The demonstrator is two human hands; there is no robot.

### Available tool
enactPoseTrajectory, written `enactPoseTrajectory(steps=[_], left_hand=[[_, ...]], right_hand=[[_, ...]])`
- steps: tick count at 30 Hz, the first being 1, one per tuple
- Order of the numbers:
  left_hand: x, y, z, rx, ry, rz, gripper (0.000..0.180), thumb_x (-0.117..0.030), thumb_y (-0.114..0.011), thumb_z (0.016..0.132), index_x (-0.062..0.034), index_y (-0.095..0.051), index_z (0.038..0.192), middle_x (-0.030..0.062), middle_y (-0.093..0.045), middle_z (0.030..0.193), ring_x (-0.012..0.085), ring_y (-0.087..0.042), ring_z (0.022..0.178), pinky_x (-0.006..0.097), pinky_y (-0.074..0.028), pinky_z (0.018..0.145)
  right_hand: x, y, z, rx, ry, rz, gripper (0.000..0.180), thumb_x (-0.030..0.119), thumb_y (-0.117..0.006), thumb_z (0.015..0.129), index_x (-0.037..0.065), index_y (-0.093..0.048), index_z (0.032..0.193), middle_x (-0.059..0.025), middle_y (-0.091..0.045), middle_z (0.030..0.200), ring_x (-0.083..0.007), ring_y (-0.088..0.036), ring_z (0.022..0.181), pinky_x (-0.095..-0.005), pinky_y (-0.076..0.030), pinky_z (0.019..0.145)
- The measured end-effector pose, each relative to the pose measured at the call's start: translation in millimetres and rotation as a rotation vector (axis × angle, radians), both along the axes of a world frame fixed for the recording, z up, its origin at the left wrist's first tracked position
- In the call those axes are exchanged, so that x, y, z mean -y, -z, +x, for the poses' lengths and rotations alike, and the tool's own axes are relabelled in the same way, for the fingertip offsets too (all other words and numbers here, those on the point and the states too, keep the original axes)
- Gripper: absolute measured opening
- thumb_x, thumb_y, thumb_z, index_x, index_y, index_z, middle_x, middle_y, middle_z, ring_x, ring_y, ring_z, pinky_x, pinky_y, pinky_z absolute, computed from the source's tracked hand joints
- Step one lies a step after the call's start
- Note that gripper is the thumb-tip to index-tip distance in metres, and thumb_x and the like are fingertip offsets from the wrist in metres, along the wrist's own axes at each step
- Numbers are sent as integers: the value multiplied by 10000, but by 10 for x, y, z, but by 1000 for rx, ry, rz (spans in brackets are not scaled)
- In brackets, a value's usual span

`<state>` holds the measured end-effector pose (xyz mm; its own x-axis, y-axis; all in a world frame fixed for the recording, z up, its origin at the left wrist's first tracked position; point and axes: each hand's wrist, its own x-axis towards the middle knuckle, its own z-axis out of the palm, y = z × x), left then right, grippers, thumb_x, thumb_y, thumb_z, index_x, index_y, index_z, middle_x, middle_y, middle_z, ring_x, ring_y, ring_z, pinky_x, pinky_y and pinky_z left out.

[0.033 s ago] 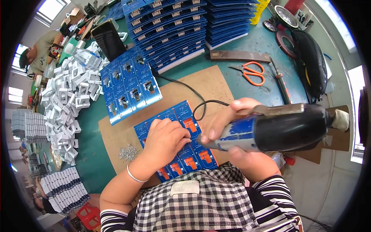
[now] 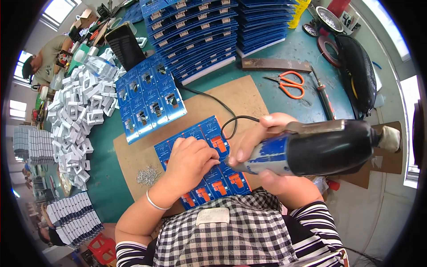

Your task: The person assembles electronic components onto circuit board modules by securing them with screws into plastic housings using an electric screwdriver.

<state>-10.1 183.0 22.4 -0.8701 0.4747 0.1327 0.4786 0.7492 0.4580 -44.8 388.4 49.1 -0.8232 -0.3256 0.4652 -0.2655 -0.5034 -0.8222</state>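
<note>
- We judge the electric screwdriver [image 2: 320, 149] to be the heaviest thing here: a stiff, bulky barrel, black at the rear and blue toward the nose, best gripped around its thick middle.
- Our right hand [image 2: 262, 142] is closed around the screwdriver's front end, with the fingers curled over the blue part and the nose angled down toward the blue panel [image 2: 202, 162].
- The blue panel looks thin, light and rigid, with orange parts set into its cells; we would hold it flat by pressing from above, not by pinching an edge.
- Our left hand [image 2: 191, 162] lies on the panel with its fingers bent and gripping nothing that we can see, just left of the screwdriver's nose.
- The panel rests on a brown board [image 2: 231, 98] on the counter [image 2: 102, 178], directly under both hands.
- A small heap of screws [image 2: 148, 175] sits on the board just left of the panel.
</note>
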Motion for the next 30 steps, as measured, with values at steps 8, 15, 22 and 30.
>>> enactPoseTrajectory(steps=[8, 15, 22, 30], left_hand=[[27, 45, 24, -21, -26, 71, 167, -155, -760, 701, -137, -654, 830, -9, -556, 781, 208, -524, 794, 357, -370, 732], [40, 74, 41, -38, -24, 120, 164, -125, -734, 706, -139, -651, 847, -8, -554, 800, 206, -520, 813, 358, -372, 739], [361, -65, 152, -35, -45, 228, 161, -101, -716, 725, -119, -666, 877, 8, -605, 845, 223, -564, 856, 358, -396, 790], [1213, -234, 442, -220, -499, 167, 92, -59, -687, 786, -64, -689, 877, 74, -648, 847, 248, -600, 817, 347, -445, 747]], right_hand=[[16, 41, -126, -225, -59, 200, 685, 157, -691, 825, 64, -291, 1373, -107, -615, 867, -232, -644, 780, -346, -541, 728], [184, 140, -140, -318, -212, 34, 661, 25, -693, 749, 66, -354, 1315, -124, -628, 873, -235, -645, 767, -347, -544, 730], [390, -191, -63, -180, -135, 388, 585, 22, -793, 648, 80, -489, 1145, -58, -639, 859, -152, -629, 878, -329, -499, 787], [486, 73, -77, -7, -19, 1, 593, 259, -744, 798, 60, -395, 1235, -95, -576, 759, -209, -601, 648, -333, -493, 578]])
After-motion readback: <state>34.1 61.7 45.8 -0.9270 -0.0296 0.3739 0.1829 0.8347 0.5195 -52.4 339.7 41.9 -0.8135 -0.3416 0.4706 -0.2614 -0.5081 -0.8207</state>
